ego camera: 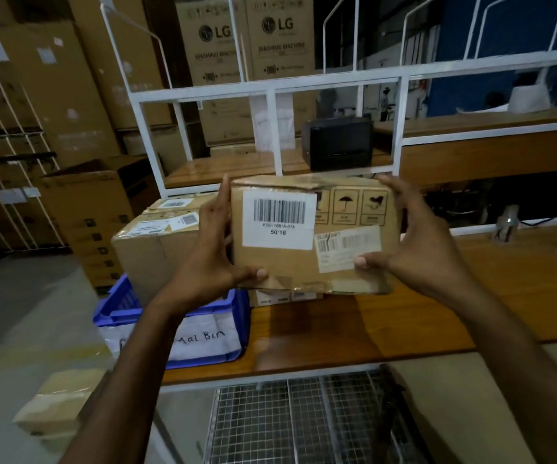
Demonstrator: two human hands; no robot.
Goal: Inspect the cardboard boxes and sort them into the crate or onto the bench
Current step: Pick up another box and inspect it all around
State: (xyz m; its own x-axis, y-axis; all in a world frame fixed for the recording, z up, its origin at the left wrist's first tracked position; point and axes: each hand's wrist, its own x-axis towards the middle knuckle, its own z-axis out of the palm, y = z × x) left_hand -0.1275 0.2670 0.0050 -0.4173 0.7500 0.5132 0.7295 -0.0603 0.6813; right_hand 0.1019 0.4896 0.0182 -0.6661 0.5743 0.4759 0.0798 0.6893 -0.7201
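Left hand [210, 259], right hand [428, 251] gripping box [283, 262], blue crate [119, 303] beside, bench [404, 316] beneath

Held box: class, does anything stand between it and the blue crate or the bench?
Both routes are partly blocked. A large box appears to sit in the blue crate, and another small box lies on the bench right under the held box.

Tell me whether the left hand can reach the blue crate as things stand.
Probably not yet: the left hand grips the small box with the right hand. Nothing blocks the blue crate below it.
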